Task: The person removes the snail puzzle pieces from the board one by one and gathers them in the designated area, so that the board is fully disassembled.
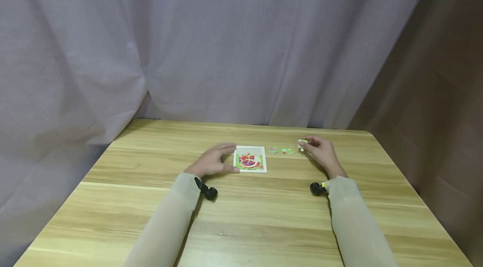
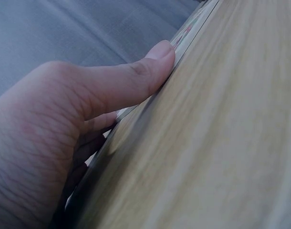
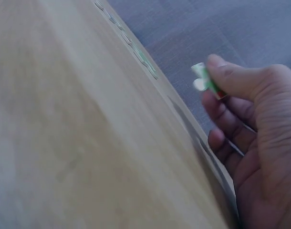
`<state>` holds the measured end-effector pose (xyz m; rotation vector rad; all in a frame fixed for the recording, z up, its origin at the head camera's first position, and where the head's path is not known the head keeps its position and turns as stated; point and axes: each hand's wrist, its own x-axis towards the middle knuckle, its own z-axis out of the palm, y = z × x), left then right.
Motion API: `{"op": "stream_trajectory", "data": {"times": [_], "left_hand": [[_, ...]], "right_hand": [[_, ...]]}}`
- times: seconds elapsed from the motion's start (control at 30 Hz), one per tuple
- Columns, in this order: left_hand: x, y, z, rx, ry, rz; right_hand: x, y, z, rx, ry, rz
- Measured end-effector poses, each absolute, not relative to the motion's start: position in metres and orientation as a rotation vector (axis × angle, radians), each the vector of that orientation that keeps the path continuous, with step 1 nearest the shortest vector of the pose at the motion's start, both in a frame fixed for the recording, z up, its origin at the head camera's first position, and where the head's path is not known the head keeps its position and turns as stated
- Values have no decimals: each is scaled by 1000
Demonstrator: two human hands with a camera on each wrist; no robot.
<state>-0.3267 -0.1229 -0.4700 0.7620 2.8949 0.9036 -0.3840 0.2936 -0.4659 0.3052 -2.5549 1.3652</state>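
A square jigsaw tray point(image 1: 250, 171) with a white border lies flat on the table. Its lower part is filled with a red and green picture, while the upper part shows bare grey backing. My left hand point(image 1: 214, 160) holds the tray from its left side, thumb at the near edge and fingers at the far corner. In the left wrist view the thumb point(image 2: 131, 81) lies along the border. To the right, my right hand point(image 1: 321, 152) pinches a jigsaw piece point(image 3: 210, 81) between thumb and fingers, raised above the table. The piece is green and white with a bit of red.
Loose jigsaw pieces point(image 1: 286, 151) in green lie between the tray and my right hand. The wooden table point(image 1: 264, 221) ends at the back against a grey curtain point(image 1: 226, 49). A darker curtain point(image 1: 434, 112) hangs along the right side.
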Motion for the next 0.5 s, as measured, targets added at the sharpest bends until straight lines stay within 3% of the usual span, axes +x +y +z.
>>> {"op": "stream_trajectory", "data": {"times": [0.5], "left_hand": [[-325,-122,-466,756,2890,899]], "right_hand": [[-383,292,-463,314,-2545,1433]]}}
